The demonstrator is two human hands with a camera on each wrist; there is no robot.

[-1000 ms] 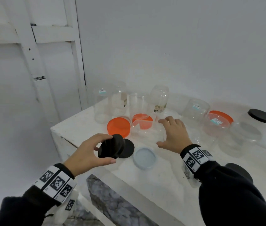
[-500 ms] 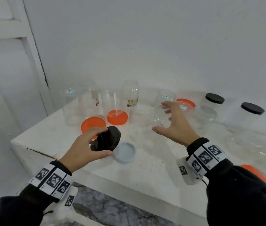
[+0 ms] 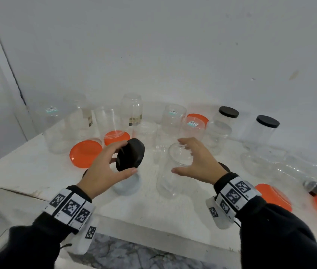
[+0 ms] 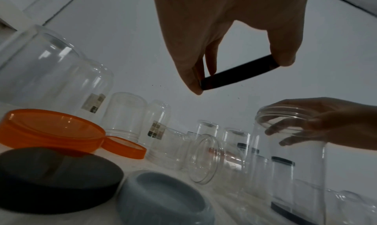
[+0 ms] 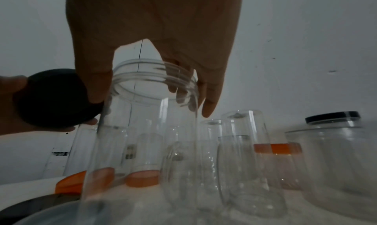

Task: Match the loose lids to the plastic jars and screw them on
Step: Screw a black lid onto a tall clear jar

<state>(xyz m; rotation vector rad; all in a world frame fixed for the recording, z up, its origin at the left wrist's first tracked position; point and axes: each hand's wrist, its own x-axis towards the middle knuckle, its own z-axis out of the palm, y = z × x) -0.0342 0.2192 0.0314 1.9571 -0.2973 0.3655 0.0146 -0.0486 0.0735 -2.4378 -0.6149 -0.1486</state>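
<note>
My left hand holds a black round lid by its edge between thumb and fingers, tilted, just left of a tall clear jar. The jar stands upright with its open mouth up. My right hand grips its threaded rim from above, thumb on the near side and fingers on the far side. The left wrist view shows the lid edge-on, above and left of the jar. In the right wrist view the lid is close beside the jar's rim.
Two orange lids, a grey-blue lid and another black lid lie at the front left. Several clear jars stand upturned along the wall. Two jars with black lids stand back right. More orange lids lie right. The table edge is near.
My right hand has left the back jars and now grips an upright clear jar in front. My left hand has lifted the black lid up and right toward it.
</note>
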